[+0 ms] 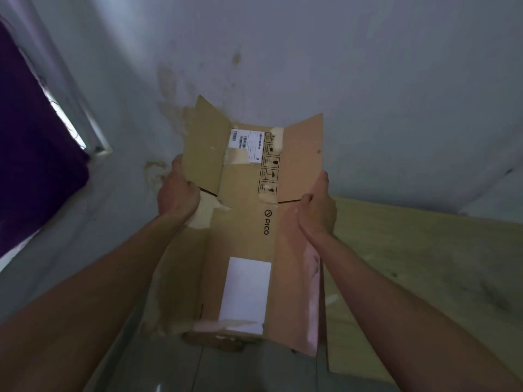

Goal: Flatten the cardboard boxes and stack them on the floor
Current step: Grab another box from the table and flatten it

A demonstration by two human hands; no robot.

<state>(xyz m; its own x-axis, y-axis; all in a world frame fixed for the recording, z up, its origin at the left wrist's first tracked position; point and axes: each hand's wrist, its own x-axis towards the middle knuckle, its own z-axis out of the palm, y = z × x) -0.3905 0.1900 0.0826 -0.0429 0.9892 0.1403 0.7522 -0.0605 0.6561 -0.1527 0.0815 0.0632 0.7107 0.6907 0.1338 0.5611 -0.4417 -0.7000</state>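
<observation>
A brown cardboard box (243,222) with a PICO logo, white labels and torn tape hangs in the air in front of me, its end flaps spread open at the far end. My left hand (177,193) grips its left side near the flap slit. Against its right side panel, my right hand (317,207) is pressed with fingers curled over the edge. The box looks partly collapsed, with its side panels folded down.
A stained pale wall (311,66) fills the background. At the left is a dark purple curtain (34,137) over a window frame. A light wooden surface (424,264) lies at the right. Grey tiled floor (226,372) shows below the box.
</observation>
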